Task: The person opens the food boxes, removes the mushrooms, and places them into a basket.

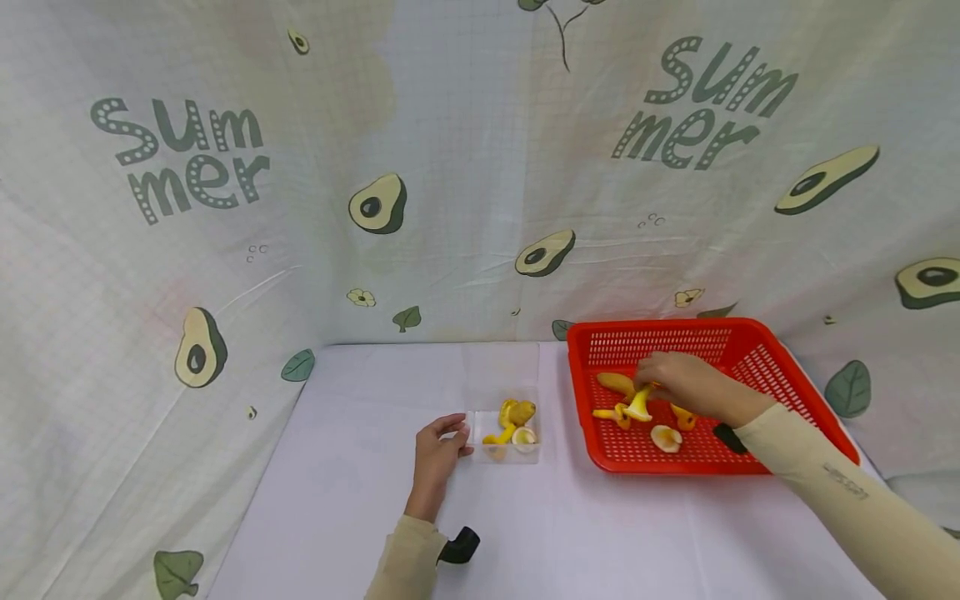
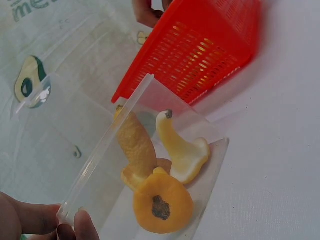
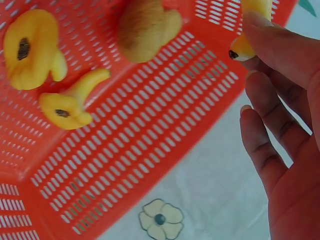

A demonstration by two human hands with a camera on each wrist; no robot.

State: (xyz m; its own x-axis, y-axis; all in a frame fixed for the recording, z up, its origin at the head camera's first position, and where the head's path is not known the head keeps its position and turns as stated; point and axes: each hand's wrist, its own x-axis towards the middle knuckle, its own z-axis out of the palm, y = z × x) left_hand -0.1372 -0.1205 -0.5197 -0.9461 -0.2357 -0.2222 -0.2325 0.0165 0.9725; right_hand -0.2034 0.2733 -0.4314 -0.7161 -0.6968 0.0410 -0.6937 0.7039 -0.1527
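On the white table my left hand (image 1: 438,454) grips the left side of a clear plastic box (image 1: 528,457). Inside it lie several yellow mushrooms, among them a round-capped one (image 2: 175,200) and a pale curved one (image 2: 182,150), plainest in the left wrist view. Over the red basket (image 1: 697,468), my right hand (image 1: 686,385) pinches a yellow mushroom (image 1: 639,405) by its stem between thumb and fingers, flared end down. Its other fingers are spread in the right wrist view. Beneath, several more mushrooms lie in the basket, including a pale one (image 1: 666,438) and a brownish one (image 3: 142,30).
The box's clear lid (image 1: 501,365) stands open towards the back. To the right of the box sits the basket, its slotted walls rising around the mushrooms. Behind the table hangs a cloth (image 1: 450,292) printed with avocados and lettering.
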